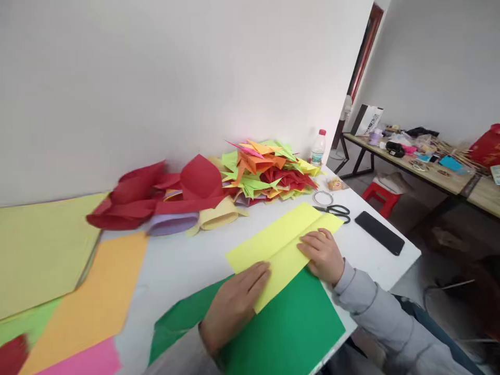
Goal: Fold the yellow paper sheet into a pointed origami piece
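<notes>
A sheet of yellow paper [269, 242] with a fold along its length lies slanted over a green sheet [289, 328] and the white table. My left hand [238, 302] is at its lower left edge, fingers together and pressed on the folded layer; the thumb is hidden. At the right end of the fold, my right hand [322, 255] has its fingers bent over the paper, gripping the folded edge. Just beyond that end are black-handled scissors [338, 210], partly covered by the yellow sheet.
Folded paper shapes [265, 169] are heaped by the wall, beside rolled red paper [135, 195]. Orange paper [113, 281] and a pale yellow stack [42, 250] lie left. A phone [379, 232], a wire ring [323, 198] and a bottle [318, 148] stand or lie right.
</notes>
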A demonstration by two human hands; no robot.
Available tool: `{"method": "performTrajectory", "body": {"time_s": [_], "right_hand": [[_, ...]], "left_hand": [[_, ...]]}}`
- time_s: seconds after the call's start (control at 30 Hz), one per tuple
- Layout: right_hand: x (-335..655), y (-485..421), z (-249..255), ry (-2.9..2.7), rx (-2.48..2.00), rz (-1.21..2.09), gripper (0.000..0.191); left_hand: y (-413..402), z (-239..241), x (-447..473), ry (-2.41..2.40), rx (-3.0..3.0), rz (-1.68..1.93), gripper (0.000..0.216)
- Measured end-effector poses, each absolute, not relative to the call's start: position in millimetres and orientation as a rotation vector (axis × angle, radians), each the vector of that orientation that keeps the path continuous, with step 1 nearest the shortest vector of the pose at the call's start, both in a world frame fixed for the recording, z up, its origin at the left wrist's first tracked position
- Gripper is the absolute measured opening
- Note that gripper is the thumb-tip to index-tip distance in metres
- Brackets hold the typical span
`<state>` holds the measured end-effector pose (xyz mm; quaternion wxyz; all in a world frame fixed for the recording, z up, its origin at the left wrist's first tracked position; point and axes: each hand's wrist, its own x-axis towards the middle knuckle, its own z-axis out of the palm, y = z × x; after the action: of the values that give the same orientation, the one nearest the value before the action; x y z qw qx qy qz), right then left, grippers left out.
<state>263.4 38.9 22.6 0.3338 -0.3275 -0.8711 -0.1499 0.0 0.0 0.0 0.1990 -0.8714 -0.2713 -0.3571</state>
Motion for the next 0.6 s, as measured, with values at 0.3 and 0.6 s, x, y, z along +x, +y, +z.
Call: {"method": "performTrajectory", "body": {"time_s": [0.3, 0.6], "right_hand": [[265.6, 30.4, 20.4, -2.340, -0.795, -0.290, 0.043], [268.3, 32.3, 14.4, -2.466, -0.695, -0.217, 0.042]], "left_hand": [[-4.3, 3.2, 11.1, -0.696, -2.584, -0.953, 0.059], [-5.2, -0.9, 8.8, -0.802, -2.772, -0.861, 0.069]]}}
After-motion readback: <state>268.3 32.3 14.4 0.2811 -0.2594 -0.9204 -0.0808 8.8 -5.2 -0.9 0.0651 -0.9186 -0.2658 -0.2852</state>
